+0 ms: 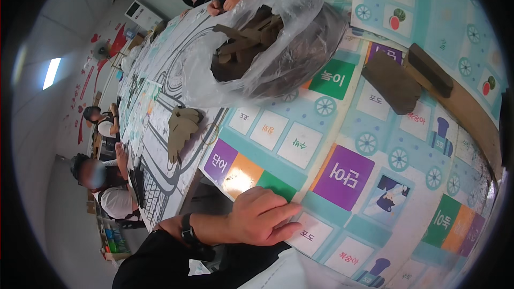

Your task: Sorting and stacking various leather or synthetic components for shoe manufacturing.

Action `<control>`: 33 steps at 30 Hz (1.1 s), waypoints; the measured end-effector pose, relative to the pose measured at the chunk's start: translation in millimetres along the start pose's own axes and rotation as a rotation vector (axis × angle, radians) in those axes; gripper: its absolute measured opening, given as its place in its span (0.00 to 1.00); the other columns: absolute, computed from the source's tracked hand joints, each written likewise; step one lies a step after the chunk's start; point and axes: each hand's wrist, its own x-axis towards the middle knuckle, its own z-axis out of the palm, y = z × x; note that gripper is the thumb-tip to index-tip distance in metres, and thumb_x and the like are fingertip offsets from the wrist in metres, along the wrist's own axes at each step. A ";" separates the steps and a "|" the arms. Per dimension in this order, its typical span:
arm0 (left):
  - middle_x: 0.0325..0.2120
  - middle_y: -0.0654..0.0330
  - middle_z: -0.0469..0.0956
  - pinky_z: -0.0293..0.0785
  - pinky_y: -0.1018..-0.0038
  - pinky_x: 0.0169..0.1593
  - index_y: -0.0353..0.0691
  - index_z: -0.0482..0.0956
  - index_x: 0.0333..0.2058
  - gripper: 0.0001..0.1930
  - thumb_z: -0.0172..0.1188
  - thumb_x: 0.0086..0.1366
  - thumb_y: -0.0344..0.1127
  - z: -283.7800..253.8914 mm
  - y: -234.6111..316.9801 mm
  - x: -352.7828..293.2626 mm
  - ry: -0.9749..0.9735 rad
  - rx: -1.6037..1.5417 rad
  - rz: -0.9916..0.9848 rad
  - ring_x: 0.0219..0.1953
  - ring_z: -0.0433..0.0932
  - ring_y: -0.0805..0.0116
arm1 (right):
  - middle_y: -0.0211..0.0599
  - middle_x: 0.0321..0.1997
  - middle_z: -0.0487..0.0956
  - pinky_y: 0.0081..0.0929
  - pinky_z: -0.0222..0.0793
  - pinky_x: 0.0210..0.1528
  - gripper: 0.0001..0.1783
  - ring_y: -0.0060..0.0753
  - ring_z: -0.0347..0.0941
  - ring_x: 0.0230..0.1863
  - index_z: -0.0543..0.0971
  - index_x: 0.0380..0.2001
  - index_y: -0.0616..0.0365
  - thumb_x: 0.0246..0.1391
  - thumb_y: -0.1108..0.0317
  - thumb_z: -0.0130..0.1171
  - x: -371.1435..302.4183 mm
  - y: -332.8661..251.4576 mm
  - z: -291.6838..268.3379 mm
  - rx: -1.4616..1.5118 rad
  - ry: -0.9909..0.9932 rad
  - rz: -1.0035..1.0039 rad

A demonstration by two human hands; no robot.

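My left hand (265,218) lies on the printed tabletop sheet, its fingers curled in and nothing visible in them. A dark watch (187,228) is on that wrist, below a black sleeve. My right hand is out of view. Beyond the left hand stands a clear plastic bag (316,37), its mouth open, with several brown cut pieces (251,37) inside. One brown piece with a scalloped edge (183,131) lies left of the bag. To the right are a broad brown piece (392,81) and a narrow brown stack (430,70).
A colourful printed sheet (342,176) covers the near table; a white table with black line drawings (171,174) adjoins it. A thin ring (210,134) lies by the scalloped piece. A co-worker's hands (230,1) are behind the bag. Other people sit along the left side.
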 end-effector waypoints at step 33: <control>0.30 0.61 0.74 0.65 0.70 0.26 0.39 0.86 0.39 0.19 0.75 0.51 0.43 5.0 -0.5 1.3 -0.024 -0.009 0.010 0.23 0.72 0.64 | 0.57 0.62 0.73 0.57 0.67 0.62 0.28 0.64 0.69 0.62 0.76 0.58 0.60 0.58 0.56 0.63 337.0 -127.8 169.3 0.082 -0.128 0.279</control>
